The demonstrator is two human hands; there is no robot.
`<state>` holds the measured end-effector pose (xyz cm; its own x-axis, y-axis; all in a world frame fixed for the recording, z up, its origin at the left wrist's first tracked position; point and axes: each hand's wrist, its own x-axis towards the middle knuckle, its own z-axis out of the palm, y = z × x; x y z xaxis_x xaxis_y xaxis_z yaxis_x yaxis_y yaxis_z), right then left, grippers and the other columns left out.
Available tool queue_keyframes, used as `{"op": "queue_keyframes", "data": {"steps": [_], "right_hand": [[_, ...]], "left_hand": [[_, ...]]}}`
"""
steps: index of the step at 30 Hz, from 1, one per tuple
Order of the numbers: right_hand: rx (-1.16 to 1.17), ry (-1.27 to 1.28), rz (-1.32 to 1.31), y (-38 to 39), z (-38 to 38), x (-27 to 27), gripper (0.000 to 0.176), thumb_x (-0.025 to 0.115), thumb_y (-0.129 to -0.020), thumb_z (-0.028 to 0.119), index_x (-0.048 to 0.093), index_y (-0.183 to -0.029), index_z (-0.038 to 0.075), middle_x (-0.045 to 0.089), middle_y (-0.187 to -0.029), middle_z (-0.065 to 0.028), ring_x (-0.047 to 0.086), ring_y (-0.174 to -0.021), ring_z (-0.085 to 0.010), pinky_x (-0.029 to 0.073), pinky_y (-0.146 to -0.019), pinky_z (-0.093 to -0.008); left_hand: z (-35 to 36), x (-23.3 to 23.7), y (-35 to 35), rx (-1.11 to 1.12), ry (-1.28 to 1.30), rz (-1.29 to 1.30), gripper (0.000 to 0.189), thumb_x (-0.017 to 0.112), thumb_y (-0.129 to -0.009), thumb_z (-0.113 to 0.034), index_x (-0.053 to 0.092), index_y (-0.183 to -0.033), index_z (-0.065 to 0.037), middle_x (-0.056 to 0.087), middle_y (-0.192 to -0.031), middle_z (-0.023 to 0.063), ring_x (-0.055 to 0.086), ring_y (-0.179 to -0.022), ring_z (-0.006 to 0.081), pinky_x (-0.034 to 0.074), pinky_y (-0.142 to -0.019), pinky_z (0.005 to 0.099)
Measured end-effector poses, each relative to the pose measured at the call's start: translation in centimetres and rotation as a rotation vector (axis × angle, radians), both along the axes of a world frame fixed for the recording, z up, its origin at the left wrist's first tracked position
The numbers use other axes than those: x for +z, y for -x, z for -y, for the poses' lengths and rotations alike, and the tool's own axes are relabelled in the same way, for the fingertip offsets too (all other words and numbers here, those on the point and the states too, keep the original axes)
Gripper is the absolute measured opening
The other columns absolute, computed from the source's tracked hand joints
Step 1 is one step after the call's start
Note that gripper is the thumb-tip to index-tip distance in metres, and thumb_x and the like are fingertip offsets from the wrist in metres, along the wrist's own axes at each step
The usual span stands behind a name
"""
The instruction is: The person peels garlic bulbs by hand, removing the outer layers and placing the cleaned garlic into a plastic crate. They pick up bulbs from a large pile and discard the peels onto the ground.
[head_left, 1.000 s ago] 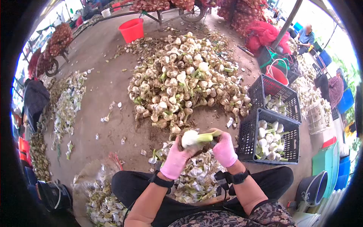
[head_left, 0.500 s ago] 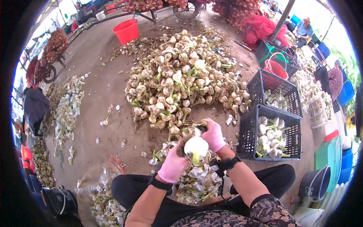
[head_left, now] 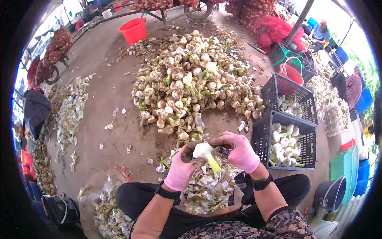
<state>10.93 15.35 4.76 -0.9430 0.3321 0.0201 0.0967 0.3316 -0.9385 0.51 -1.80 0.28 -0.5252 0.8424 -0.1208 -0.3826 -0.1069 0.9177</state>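
A white, peeled garlic bulb [head_left: 203, 151] with a green stem pointing down and to the right is held by my left hand [head_left: 181, 165], its fingers wrapped round the bulb's left side. My right hand [head_left: 238, 150] is at the bulb's right, fingers bent and closed toward it; a dark thing shows near its fingertips, too small to make out. Both hands wear pink gloves with soiled fingers. Beneath them lies a heap of pale peeled skins [head_left: 209, 189]. Beyond is a large pile of unpeeled garlic [head_left: 187, 87].
Right of the pile, two black crates [head_left: 258, 153] hold white bulbs. A red bucket [head_left: 133, 31] stands at the back left, a dark bucket [head_left: 329, 195] at the lower right. Two people sit at the far right. A pole [head_left: 299, 22] rises behind the crates.
The bulb has turned and its stem now points down-right. My right hand has moved right, away from the bulb, and strips of skin hang above the fingers.
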Motion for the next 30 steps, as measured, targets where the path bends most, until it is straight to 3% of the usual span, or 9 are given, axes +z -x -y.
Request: {"op": "queue_keyframes", "data": {"steps": [2, 9, 11, 14, 19, 21, 25, 27, 30], "right_hand": [[-0.015, -0.068, 0.022, -0.1, 0.7, 0.3, 0.033, 0.064, -0.071, -0.004, 0.069, -0.103, 0.003, 0.066, -0.099, -0.014, 0.065, -0.094, -0.0249, 0.05, -0.084, -0.0295], [-0.162, -0.277, -0.002, -0.1, 2.8, -1.9, 0.033, 0.063, -0.064, -0.006, 0.065, -0.095, 0.004, 0.063, -0.088, -0.0145, 0.063, -0.083, -0.0325, 0.05, -0.071, -0.0355], [-0.154, -0.346, -0.04, 0.2, 2.6, -2.4, 0.033, 0.063, -0.062, -0.01, 0.066, -0.093, 0.001, 0.059, -0.076, -0.0077, 0.058, -0.064, -0.0162, 0.046, -0.061, -0.0254], [-0.092, -0.337, 0.0, 0.6, 2.0, -1.5, 0.031, 0.064, -0.062, -0.008, 0.064, -0.092, 0.0, 0.06, -0.077, -0.0101, 0.059, -0.065, -0.019, 0.048, -0.062, -0.0275], [-0.112, -0.421, -0.038, 2.0, 0.3, -4.5, 0.028, 0.073, -0.066, 0.004, 0.063, -0.092, 0.001, 0.063, -0.08, -0.0143, 0.062, -0.069, -0.0257, 0.049, -0.063, -0.0327], [-0.121, -0.431, 0.002, 2.7, 0.0, -6.5, 0.025, 0.073, -0.069, 0.011, 0.062, -0.089, 0.002, 0.062, -0.08, -0.0157, 0.063, -0.07, -0.0271, 0.049, -0.062, -0.0332], [-0.195, -0.575, 0.192, 3.0, -2.0, -11.5, 0.018, 0.07, -0.073, 0.012, 0.061, -0.086, 0.002, 0.061, -0.079, -0.0163, 0.062, -0.076, -0.0286, 0.048, -0.066, -0.0321], [-0.151, -0.469, 0.231, 2.0, -2.1, -10.7, 0.026, 0.061, -0.071, -0.001, 0.065, -0.096, 0.005, 0.063, -0.095, -0.0154, 0.062, -0.087, -0.0338, 0.049, -0.079, -0.0369], [-0.106, 0.107, -0.01, 0.5, -1.0, -5.5, 0.044, 0.053, -0.07, -0.013, 0.066, -0.108, 0.004, 0.063, -0.104, -0.0139, 0.062, -0.097, -0.0241, 0.047, -0.088, -0.03]], "left_hand": [[0.3, -0.2, -0.3, -0.003, -0.137, 0.356, 0.052, 0.07, -0.083, -0.009, 0.045, -0.127, 0.0, 0.057, -0.119, 0.0095, 0.058, -0.108, 0.0202, 0.05, -0.092, 0.033], [0.5, -0.7, -0.5, 0.019, -0.187, 0.513, 0.048, 0.063, -0.089, -0.019, 0.043, -0.129, -0.001, 0.057, -0.118, 0.0105, 0.058, -0.108, 0.0207, 0.05, -0.092, 0.0339], [0.5, -0.9, -0.5, 0.065, -0.142, 0.513, 0.044, 0.058, -0.092, -0.017, 0.043, -0.13, -0.001, 0.057, -0.118, 0.0108, 0.058, -0.108, 0.0208, 0.05, -0.092, 0.0349], [0.3, -1.3, 0.1, 0.041, -0.167, 0.649, 0.04, 0.053, -0.093, -0.012, 0.043, -0.13, -0.001, 0.057, -0.119, 0.0106, 0.058, -0.108, 0.0204, 0.05, -0.093, 0.0357], [0.1, -1.4, 0.3, -0.096, -0.056, 0.569, 0.04, 0.047, -0.093, -0.008, 0.042, -0.132, -0.001, 0.057, -0.119, 0.0101, 0.059, -0.106, 0.0193, 0.049, -0.091, 0.0326], [0.0, -1.9, 0.0, -0.11, 0.047, 0.304, 0.04, 0.047, -0.095, -0.013, 0.041, -0.133, -0.001, 0.057, -0.118, 0.0102, 0.059, -0.106, 0.0189, 0.049, -0.091, 0.0311], [0.7, -1.5, -0.4, -0.2, -0.046, 0.361, 0.047, 0.051, -0.096, -0.03, 0.042, -0.132, 0.0, 0.057, -0.118, 0.0102, 0.059, -0.106, 0.019, 0.049, -0.091, 0.0296], [0.5, -1.1, -0.4, -0.094, 0.029, 0.293, 0.048, 0.057, -0.093, -0.029, 0.044, -0.129, -0.001, 0.057, -0.119, 0.0101, 0.058, -0.106, 0.0193, 0.049, -0.091, 0.0302], [-0.1, -1.4, -0.5, -0.023, -0.191, 0.591, 0.05, 0.068, -0.086, -0.023, 0.047, -0.126, -0.002, 0.058, -0.118, 0.0088, 0.058, -0.107, 0.0197, 0.05, -0.091, 0.033]]}}
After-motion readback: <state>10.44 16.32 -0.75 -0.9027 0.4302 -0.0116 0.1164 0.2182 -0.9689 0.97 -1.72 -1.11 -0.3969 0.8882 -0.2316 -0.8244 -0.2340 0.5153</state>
